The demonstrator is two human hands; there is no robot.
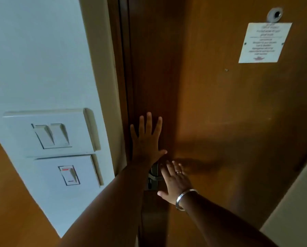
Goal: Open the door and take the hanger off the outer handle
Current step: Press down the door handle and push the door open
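Observation:
A brown wooden door (pixel 211 107) fills the view and stands closed against its frame. My left hand (pixel 147 139) lies flat on the door near its latch edge, fingers spread, holding nothing. My right hand (pixel 174 182), with a ring and a metal bangle, hovers open over the inner metal handle (pixel 153 177), which is mostly hidden behind both hands. The outer handle and the hanger are out of sight behind the door.
On the white wall at left sit a double light switch (pixel 51 134) and a single switch (pixel 69 175) below it. A white printed notice (pixel 264 42) and a peephole (pixel 275 14) are on the door's upper right. A pale wall edge (pixel 291 202) shows at lower right.

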